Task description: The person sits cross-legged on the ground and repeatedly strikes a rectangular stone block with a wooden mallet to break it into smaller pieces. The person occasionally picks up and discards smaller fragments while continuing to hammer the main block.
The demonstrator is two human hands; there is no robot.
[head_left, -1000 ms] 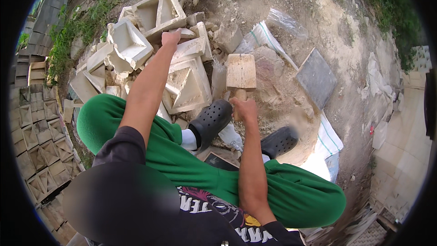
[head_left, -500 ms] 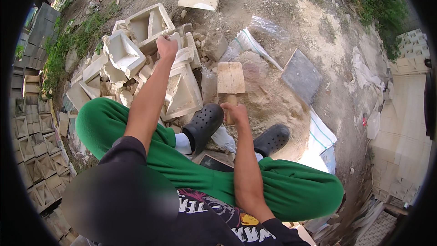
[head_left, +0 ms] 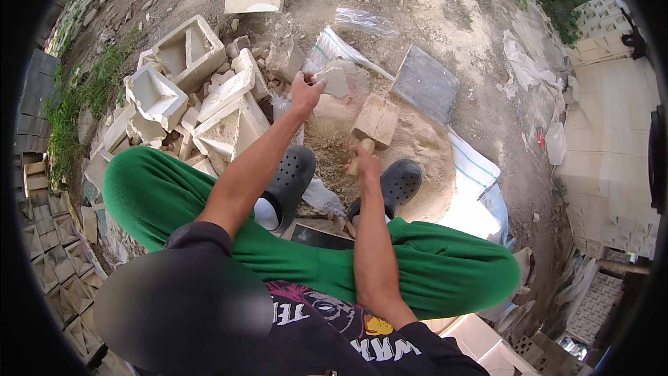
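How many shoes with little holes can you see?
2. The left shoe is between the left forearm and the right hand; the right shoe is just right of that hand, which grips a wooden mallet.

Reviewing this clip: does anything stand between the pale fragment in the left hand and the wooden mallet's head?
Nothing visible does. The left hand grips the pale fragment near its left edge; only powdery dirt shows between it and the wooden mallet in the right hand.
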